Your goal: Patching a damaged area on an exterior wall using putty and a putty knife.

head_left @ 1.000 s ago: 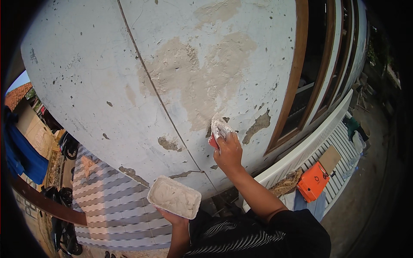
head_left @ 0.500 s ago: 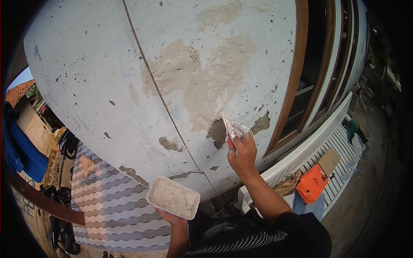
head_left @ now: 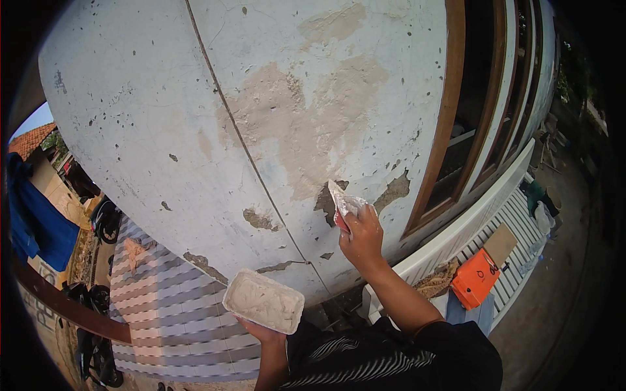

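My right hand (head_left: 362, 236) is closed around a putty knife (head_left: 349, 203) smeared with pale filler, a bit of red showing near my fingers. Its blade edge meets the wall (head_left: 150, 85) over a dark chipped patch (head_left: 324, 206). Above that spreads a wide beige area of filler (head_left: 313, 130). Low at the left, my left hand (head_left: 264, 331) grips a rectangular tub (head_left: 264, 301) from beneath, filled with beige putty. More bare patches (head_left: 394, 190) lie to the right of the knife and to its left.
A thin cable (head_left: 244, 144) runs down the wall. Brown-framed windows (head_left: 450, 124) stand to the right. Below them, a white slatted bench (head_left: 515, 218) carries an orange box (head_left: 475, 279), scissors and cloths. Tiled floor (head_left: 176, 313) lies at left, near a blue cloth (head_left: 42, 221).
My right hand and the putty knife have shifted slightly left, over the dark chipped patch. My left hand keeps the tub in almost the same place.
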The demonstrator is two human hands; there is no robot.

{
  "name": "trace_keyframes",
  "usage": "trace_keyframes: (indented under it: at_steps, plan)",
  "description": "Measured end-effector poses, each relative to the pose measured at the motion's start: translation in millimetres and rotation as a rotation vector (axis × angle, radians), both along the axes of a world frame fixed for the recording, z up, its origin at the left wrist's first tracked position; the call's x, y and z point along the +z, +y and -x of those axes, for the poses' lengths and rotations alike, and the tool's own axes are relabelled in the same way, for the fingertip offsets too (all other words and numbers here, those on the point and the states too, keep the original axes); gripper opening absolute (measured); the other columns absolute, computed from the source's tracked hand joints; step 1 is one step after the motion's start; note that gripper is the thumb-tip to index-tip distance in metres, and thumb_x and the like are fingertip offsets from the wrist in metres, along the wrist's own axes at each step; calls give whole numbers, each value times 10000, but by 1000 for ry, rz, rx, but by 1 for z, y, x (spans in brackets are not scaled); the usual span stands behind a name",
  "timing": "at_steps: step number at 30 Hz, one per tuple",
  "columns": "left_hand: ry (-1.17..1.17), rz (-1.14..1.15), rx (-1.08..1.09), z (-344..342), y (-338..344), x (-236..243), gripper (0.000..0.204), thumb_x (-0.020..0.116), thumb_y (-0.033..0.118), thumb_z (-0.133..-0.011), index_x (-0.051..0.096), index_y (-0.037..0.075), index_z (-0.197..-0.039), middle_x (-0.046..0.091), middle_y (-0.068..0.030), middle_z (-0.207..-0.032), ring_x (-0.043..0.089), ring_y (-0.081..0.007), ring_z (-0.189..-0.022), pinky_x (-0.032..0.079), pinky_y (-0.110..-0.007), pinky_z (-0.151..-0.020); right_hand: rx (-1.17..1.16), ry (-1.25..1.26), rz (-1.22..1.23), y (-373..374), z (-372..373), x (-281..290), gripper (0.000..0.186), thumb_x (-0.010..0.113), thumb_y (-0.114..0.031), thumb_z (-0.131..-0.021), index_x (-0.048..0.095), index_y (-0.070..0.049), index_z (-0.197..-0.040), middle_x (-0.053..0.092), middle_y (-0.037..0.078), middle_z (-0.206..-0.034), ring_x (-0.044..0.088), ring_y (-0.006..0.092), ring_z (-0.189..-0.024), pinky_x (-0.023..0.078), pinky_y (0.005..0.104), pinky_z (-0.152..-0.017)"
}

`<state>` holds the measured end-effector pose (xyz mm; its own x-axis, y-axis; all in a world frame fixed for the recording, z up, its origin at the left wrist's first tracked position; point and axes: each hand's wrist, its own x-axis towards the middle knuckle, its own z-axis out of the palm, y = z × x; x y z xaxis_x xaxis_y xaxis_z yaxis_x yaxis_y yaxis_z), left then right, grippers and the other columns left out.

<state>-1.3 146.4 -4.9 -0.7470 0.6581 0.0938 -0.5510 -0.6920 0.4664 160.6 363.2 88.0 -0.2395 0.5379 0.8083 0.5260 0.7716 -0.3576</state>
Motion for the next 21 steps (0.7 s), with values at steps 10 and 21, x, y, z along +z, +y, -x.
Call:
trace_keyframes:
  at_steps: [10,21]
  plan:
    - [30,-5,-60,-4,5,1,802,406,744,-891,360,213,-1492,429,-85,-1487,460,-355,-1319,414,-584,-1052,-16,-40,48,8,17,-9,325,718,-32,-643,681,-27,-966,552,150,-954,576,365,-908,508,462,-745]
    - [20,-33,-38,1,-4,2,767,384,718,-918,368,204,-1487,436,-77,-1484,462,-348,-1319,411,-572,-1061,715,1143,936,37,-38,-1,196,634,-16,-908,635,23,-1100,670,74,-1060,656,169,-931,527,313,-829]
